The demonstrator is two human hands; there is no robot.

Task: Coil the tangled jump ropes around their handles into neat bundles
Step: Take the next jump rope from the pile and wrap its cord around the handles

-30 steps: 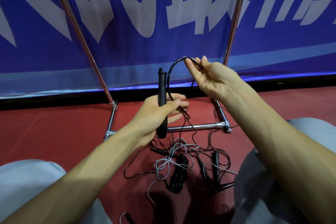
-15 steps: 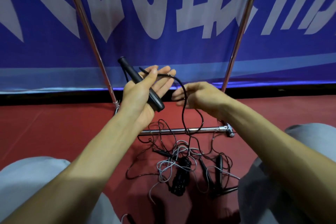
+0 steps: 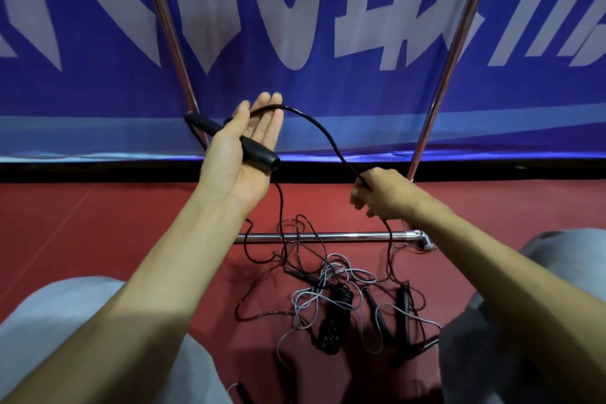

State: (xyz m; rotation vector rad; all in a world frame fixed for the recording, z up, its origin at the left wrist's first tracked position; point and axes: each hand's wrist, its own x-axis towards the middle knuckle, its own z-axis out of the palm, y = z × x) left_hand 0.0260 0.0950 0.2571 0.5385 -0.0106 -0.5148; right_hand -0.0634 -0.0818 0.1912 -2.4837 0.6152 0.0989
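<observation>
Above the red floor (image 3: 98,223), the black handle (image 3: 259,156) lies across my released left grip (image 3: 229,167); my right grip (image 3: 380,193) pinches its black rope (image 3: 314,128) at the right. I would close the left first, then lay taut turns side by side.

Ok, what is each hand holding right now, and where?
Left hand carries the black handle across its open palm; right hand pinches the black rope partway along.
</observation>
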